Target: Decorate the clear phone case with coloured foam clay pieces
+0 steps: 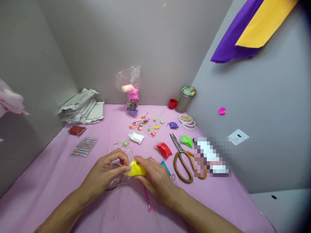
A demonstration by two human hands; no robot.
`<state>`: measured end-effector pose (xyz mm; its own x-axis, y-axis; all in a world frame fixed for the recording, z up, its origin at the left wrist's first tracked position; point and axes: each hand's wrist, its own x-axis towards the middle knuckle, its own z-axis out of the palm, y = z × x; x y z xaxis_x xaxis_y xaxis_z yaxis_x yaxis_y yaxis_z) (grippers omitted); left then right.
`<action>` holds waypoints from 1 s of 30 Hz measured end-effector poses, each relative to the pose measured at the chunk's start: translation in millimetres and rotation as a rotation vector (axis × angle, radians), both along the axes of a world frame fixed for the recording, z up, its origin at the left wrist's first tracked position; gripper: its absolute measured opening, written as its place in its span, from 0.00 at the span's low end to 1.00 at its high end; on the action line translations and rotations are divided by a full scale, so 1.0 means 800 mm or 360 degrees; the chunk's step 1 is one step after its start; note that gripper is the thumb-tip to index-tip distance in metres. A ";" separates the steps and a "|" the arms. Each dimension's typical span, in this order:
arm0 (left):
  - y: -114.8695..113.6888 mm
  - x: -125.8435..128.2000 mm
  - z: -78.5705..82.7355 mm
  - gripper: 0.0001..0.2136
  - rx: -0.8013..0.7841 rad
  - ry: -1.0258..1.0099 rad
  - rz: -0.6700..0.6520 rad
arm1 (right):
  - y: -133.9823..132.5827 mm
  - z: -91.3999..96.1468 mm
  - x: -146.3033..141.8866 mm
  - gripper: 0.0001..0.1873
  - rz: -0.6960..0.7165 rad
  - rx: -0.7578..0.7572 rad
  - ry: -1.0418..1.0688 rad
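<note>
A small yellow packet of soft clay (136,169) is held between my two hands above the front middle of the table. My right hand (156,176) wraps round its right side. With thumb and forefinger, my left hand (113,166) pinches the clear wrapper edge at its left end. Beneath the hands lies a clear, patterned plastic sheet or pouch (121,148), partly covered by them, with a flower charm (125,143) near its top. A pink stick tool (147,200) pokes out below my right hand. Beside that hand are a blue packet (165,168) and a red packet (164,150).
Scissors (180,155) lie at the right, near a green packet (187,141) and tape rolls (187,122). A white packet (136,137) and small charms (139,124) are beyond the hands. A gem sheet (85,147) lies left; a bottle (185,99) stands at the back.
</note>
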<state>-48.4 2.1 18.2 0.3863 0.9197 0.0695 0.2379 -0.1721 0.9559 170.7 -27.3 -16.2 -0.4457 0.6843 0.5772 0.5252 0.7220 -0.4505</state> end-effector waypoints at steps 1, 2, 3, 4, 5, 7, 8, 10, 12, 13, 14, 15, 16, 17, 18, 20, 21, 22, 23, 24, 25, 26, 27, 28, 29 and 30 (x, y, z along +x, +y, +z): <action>0.000 0.000 0.000 0.04 0.0058 0.0026 -0.0009 | 0.000 0.000 0.000 0.24 -0.0010 -0.0008 0.0003; 0.000 -0.001 0.000 0.04 0.0110 0.0048 -0.0022 | 0.000 0.000 0.001 0.24 -0.0019 -0.0016 0.0007; 0.000 -0.001 -0.001 0.04 0.0156 0.0067 -0.0029 | 0.000 0.000 0.001 0.24 -0.0025 -0.0019 0.0012; 0.001 -0.001 -0.002 0.04 0.0196 0.0084 -0.0029 | 0.000 -0.001 0.001 0.24 -0.0029 -0.0017 0.0014; 0.001 -0.001 -0.002 0.05 0.0229 0.0101 -0.0029 | 0.000 -0.001 0.001 0.24 -0.0033 -0.0014 0.0010; 0.002 0.000 -0.003 0.05 0.0260 0.0140 -0.0029 | 0.000 -0.002 0.001 0.23 -0.0040 -0.0010 -0.0021; 0.002 0.000 -0.002 0.06 0.0251 0.0159 -0.0032 | 0.001 -0.002 0.001 0.23 -0.0043 -0.0008 -0.0038; 0.001 0.001 -0.001 0.04 0.0191 0.0169 -0.0034 | 0.001 -0.003 0.000 0.24 -0.0044 -0.0009 -0.0067; 0.001 0.000 0.001 0.03 0.0124 0.0178 -0.0036 | 0.002 -0.004 0.000 0.24 -0.0041 -0.0001 -0.0084; 0.002 0.000 0.001 0.04 0.0108 0.0198 -0.0039 | 0.003 -0.005 0.000 0.23 -0.0042 0.0003 -0.0092; 0.003 -0.001 0.000 0.04 0.0111 0.0231 -0.0041 | 0.003 -0.006 0.000 0.23 -0.0048 0.0003 -0.0104; 0.003 -0.001 -0.001 0.04 0.0133 0.0274 -0.0045 | 0.003 -0.007 0.000 0.23 -0.0057 0.0003 -0.0116; 0.004 -0.002 -0.002 0.04 0.0171 0.0323 -0.0046 | 0.003 -0.008 0.000 0.23 -0.0068 0.0003 -0.0128; 0.005 -0.002 -0.004 0.04 0.0220 0.0369 -0.0044 | 0.003 -0.009 0.000 0.23 -0.0076 0.0000 -0.0141; 0.005 -0.002 -0.006 0.04 0.0267 0.0414 -0.0045 | 0.003 -0.010 -0.001 0.23 -0.0080 0.0000 -0.0150; 0.005 -0.001 -0.008 0.05 0.0338 0.0480 -0.0048 | 0.004 -0.011 -0.001 0.23 -0.0086 0.0014 -0.0155; 0.005 -0.001 -0.009 0.06 0.0348 0.0496 -0.0052 | 0.004 -0.011 -0.001 0.22 -0.0090 0.0024 -0.0152; 0.005 0.000 -0.009 0.07 0.0346 0.0502 -0.0059 | 0.004 -0.011 -0.001 0.22 -0.0099 0.0037 -0.0146; 0.004 0.000 -0.010 0.07 0.0344 0.0505 -0.0065 | 0.004 -0.011 -0.001 0.22 -0.0114 0.0054 -0.0137; 0.003 0.000 -0.010 0.08 0.0356 0.0511 -0.0068 | 0.004 -0.010 -0.002 0.21 -0.0133 0.0069 -0.0133; 0.002 0.001 -0.011 0.09 0.0387 0.0527 -0.0062 | 0.004 -0.009 -0.002 0.21 -0.0147 0.0085 -0.0133; 0.001 0.002 -0.012 0.09 0.0433 0.0555 -0.0051 | 0.004 -0.008 -0.002 0.20 -0.0154 0.0100 -0.0136; 0.000 0.003 -0.013 0.09 0.0487 0.0582 -0.0033 | 0.004 -0.008 -0.003 0.19 -0.0155 0.0116 -0.0138; -0.001 0.004 -0.013 0.08 0.0531 0.0601 -0.0014 | 0.004 -0.008 -0.003 0.19 -0.0153 0.0132 -0.0137; -0.002 0.005 -0.014 0.08 0.0554 0.0608 -0.0001 | 0.004 -0.007 -0.004 0.19 -0.0148 0.0142 -0.0136; -0.002 0.007 -0.013 0.07 0.0547 0.0606 0.0000 | 0.003 -0.007 -0.004 0.19 -0.0143 0.0145 -0.0133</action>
<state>-42.9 0.4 7.6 0.4428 0.8686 0.2222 0.5583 -0.4611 0.6897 167.1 -24.6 -22.2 -0.4343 0.6698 0.6024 0.6222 0.7066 -0.3370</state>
